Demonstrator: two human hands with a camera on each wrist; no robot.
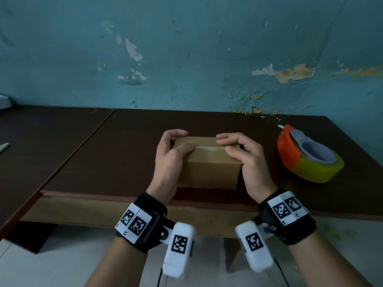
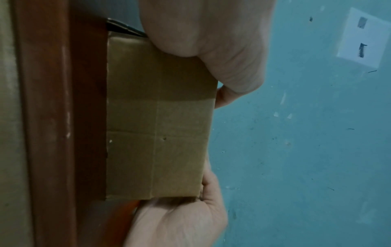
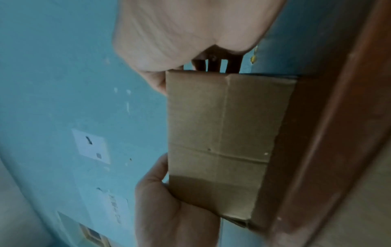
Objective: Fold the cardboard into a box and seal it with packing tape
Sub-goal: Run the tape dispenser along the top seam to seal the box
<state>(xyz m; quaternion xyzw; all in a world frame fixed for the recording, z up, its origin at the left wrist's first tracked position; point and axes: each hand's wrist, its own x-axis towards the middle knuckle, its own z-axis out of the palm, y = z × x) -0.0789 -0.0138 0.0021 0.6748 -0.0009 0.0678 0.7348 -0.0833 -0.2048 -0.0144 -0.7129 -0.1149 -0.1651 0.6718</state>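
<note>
A small brown cardboard box (image 1: 207, 170) stands folded on the dark table (image 1: 124, 162), close to its front edge. A pale strip of tape (image 1: 209, 148) runs along its top seam. My left hand (image 1: 174, 152) grips the box's left end, thumb lying on the top and fingers curled over the far edge. My right hand (image 1: 242, 154) grips the right end the same way. In the left wrist view the box (image 2: 156, 133) shows its creased front face between the left hand (image 2: 201, 33) and the right hand (image 2: 180, 222). The right wrist view shows the same box (image 3: 222, 142).
A roll of yellowish packing tape in an orange dispenser (image 1: 308, 154) lies on the table to the right of the box. At the far left are a green item (image 1: 4, 147) and a white object (image 1: 4, 101). A peeling blue wall (image 1: 207, 59) rises behind.
</note>
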